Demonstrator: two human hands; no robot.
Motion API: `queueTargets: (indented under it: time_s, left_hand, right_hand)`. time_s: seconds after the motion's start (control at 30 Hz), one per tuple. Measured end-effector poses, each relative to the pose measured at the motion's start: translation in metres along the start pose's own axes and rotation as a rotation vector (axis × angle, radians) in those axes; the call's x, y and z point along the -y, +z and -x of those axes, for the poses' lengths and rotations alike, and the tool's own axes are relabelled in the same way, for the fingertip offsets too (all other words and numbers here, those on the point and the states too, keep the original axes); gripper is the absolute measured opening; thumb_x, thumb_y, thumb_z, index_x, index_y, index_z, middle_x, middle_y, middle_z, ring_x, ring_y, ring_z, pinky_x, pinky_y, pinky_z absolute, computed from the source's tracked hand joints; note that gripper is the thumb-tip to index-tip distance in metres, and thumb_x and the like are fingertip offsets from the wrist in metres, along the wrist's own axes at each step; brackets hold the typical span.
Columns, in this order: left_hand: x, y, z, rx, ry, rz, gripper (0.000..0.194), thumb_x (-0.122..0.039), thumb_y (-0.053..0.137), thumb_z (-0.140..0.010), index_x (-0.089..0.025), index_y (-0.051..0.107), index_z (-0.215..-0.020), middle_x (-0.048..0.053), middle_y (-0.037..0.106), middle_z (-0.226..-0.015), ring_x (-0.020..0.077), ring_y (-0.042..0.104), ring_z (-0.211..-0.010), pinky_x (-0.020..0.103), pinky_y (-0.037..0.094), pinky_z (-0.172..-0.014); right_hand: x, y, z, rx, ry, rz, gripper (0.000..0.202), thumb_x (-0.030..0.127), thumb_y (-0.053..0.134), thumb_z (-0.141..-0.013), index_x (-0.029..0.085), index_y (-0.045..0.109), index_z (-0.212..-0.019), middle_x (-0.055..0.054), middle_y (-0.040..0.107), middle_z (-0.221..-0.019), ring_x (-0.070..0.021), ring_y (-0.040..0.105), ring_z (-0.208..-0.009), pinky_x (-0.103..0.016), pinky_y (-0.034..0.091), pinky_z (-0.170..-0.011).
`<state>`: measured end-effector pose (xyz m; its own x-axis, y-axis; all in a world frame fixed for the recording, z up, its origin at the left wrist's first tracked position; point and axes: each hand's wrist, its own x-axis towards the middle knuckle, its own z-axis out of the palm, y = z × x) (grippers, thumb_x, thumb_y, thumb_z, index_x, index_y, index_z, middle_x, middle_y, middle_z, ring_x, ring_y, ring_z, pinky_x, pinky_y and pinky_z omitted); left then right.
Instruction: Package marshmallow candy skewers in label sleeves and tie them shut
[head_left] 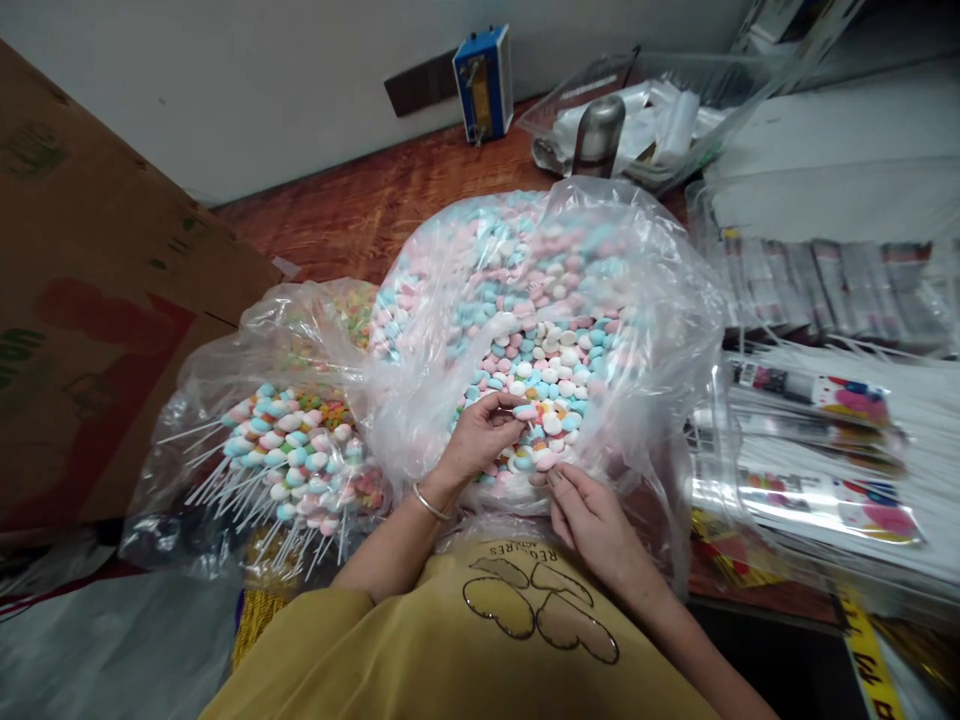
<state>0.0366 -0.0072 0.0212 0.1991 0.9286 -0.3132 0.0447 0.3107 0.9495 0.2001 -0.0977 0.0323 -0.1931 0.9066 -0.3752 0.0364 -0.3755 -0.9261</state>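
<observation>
A large clear plastic bag (660,400) lies open in front of me, full of small pink, blue and white marshmallow candies (559,370). My left hand (484,435) is over the bag's near side, thumb and fingers pinching a pink and blue marshmallow candy. Lower and to the right, my right hand (589,510) is closed at the fingertips on a pink marshmallow candy near the bag's front edge. Some orange and yellow pieces show between the hands. To the left, finished-looking marshmallow skewers (292,450) on white sticks lie in a bundle on another clear bag (202,400).
A cardboard box (112,300) stands at the left. At the back are a blue device (484,85), a metal flask (598,135) and a clear bin (720,150) of plastic rolls. Printed wrappers (825,510) and white sticks (930,430) lie in trays on the right.
</observation>
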Motion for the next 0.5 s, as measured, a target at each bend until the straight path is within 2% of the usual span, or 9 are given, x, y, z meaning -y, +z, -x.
queueTargets:
  time_s: [0.23,0.5]
  left_hand:
    - [-0.003,0.004,0.001,0.002,0.1,-0.069,0.024,-0.03,0.077,-0.079,-0.016,0.07,-0.098,0.0,0.069,-0.075,0.0112,0.064,-0.067,0.022,0.052,-0.063]
    - [0.007,0.003,0.003,0.072,0.204,-0.095,0.024,-0.027,0.076,-0.081,-0.017,0.071,-0.102,0.007,0.075,-0.097,0.0144,0.07,-0.082,0.025,0.057,-0.074]
  right_hand:
    - [0.003,0.005,-0.002,-0.025,0.009,-0.032,0.032,0.053,0.045,-0.095,0.025,0.046,-0.079,0.008,0.041,-0.049,-0.0119,0.037,-0.042,-0.026,0.025,-0.042]
    - [-0.004,0.005,-0.005,-0.054,-0.029,-0.003,0.035,0.055,0.044,-0.096,0.024,0.049,-0.079,0.007,0.042,-0.049,-0.0126,0.038,-0.043,-0.026,0.028,-0.043]
